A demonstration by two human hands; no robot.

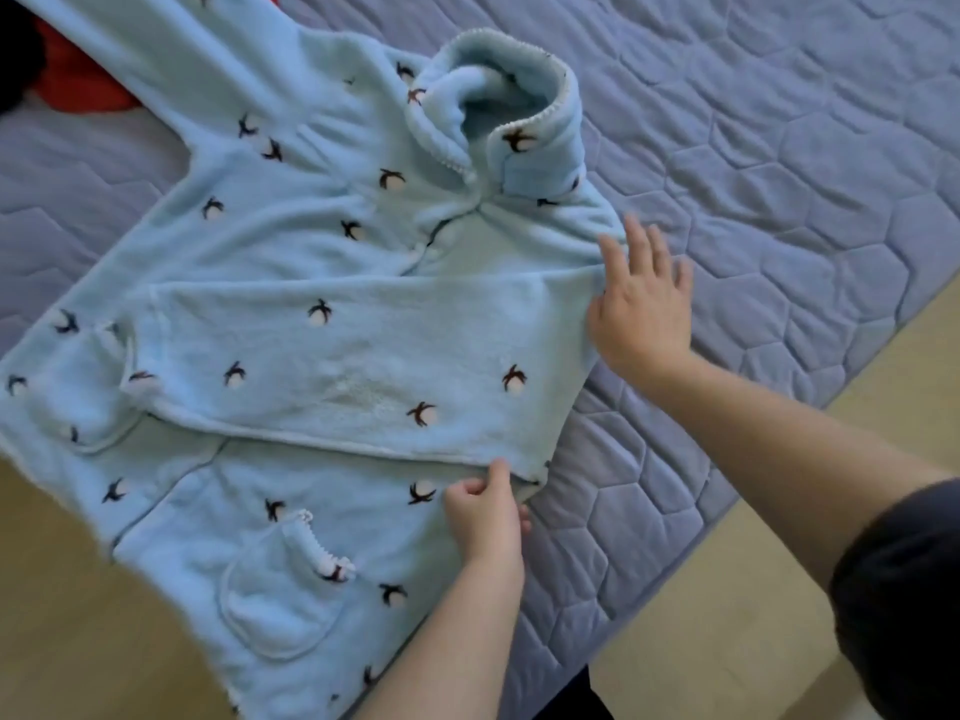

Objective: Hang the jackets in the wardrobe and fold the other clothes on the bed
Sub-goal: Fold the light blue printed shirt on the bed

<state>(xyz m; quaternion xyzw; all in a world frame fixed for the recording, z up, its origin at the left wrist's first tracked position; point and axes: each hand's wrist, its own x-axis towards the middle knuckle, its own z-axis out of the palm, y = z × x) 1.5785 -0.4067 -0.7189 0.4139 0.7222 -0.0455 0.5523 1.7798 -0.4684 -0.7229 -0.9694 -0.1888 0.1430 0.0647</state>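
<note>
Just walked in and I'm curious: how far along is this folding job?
Early. Done: one sleeve lies folded across the blue fleece top. In hand: the left hand pinches that fold's lower corner while the right hand lies flat at its shoulder edge. Left: the other sleeve is spread out, and red clothing waits on the bed.

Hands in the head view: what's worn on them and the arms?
The left hand and right hand are bare: no gloves, rings or watch show. Forearms are uncovered. A dark sleeve covers the right upper arm; the left's is out of frame.
</note>
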